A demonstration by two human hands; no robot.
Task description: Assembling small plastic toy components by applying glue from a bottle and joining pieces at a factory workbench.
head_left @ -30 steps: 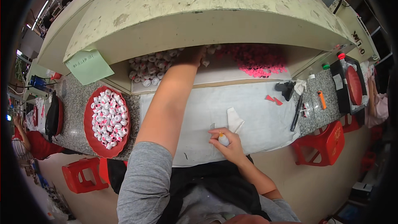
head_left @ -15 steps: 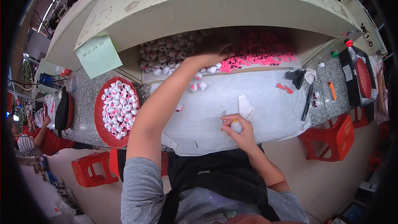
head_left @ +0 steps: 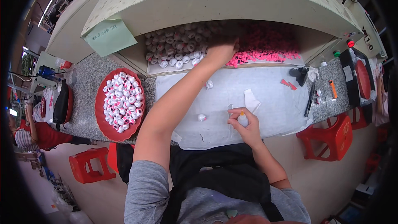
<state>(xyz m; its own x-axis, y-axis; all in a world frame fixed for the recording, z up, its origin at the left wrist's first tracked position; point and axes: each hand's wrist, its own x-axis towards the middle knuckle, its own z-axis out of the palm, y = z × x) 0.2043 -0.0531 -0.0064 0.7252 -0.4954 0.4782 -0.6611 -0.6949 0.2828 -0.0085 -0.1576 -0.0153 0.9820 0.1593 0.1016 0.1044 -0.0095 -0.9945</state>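
My right hand (head_left: 249, 129) is closed around a small whitish squeeze bottle (head_left: 243, 120) with an orange-yellow tip, above the white-papered worktop (head_left: 182, 95). A small clear piece (head_left: 230, 108) shows by its fingertips. My left arm reaches into the low shelf, with my left hand (head_left: 223, 50) between a heap of white ball-like pieces (head_left: 174, 43) and a heap of small pink pieces (head_left: 265, 54). Shadow hides its fingers. Two loose white pieces lie on the paper, one white ball (head_left: 209, 84) near the shelf and another white-and-pink ball (head_left: 202, 117) closer to me.
A red scalloped basket (head_left: 100, 118) full of white-and-pink balls stands at left. A folded white cloth (head_left: 251, 100), pink scraps (head_left: 289, 84), a black pen-like tool (head_left: 309, 101) and an orange lighter-like object (head_left: 333, 89) lie rightward. The shelf's top edge (head_left: 228, 4) overhangs my left hand.
My left hand has shifted within the shelf, toward the pink heap. Fewer loose balls lie near the shelf's front edge. My right hand still holds the bottle; the whole view has shifted slightly.
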